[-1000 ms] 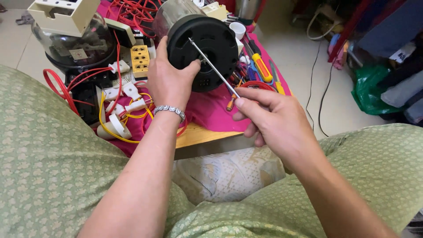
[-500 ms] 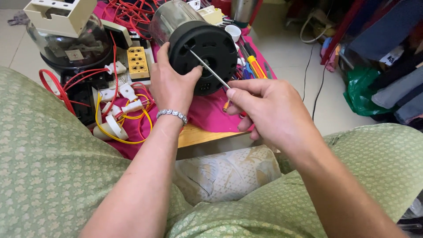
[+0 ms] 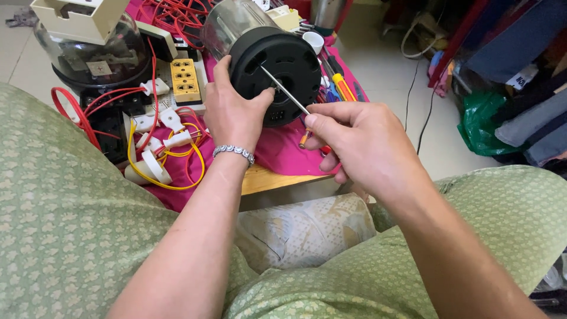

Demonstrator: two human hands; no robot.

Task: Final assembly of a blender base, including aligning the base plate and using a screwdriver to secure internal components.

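Note:
My left hand grips the side of a black round blender base that lies tipped on its side with its underside towards me; a clear jar is attached behind it. My right hand holds a screwdriver by the handle. Its thin metal shaft runs up and left, and the tip touches the middle of the black underside. A silver bracelet circles my left wrist. Both arms reach out over my knees in green patterned cloth.
A low table under a pink cloth carries red wires, yellow wire, white plugs, a yellow socket strip and a dark domed appliance. Yellow-handled screwdrivers lie right of the base. A green bag and cables are on the floor.
The view has shifted slightly. My right hand has moved the screwdriver tip a little closer in on the base's underside; my left hand keeps its grip.

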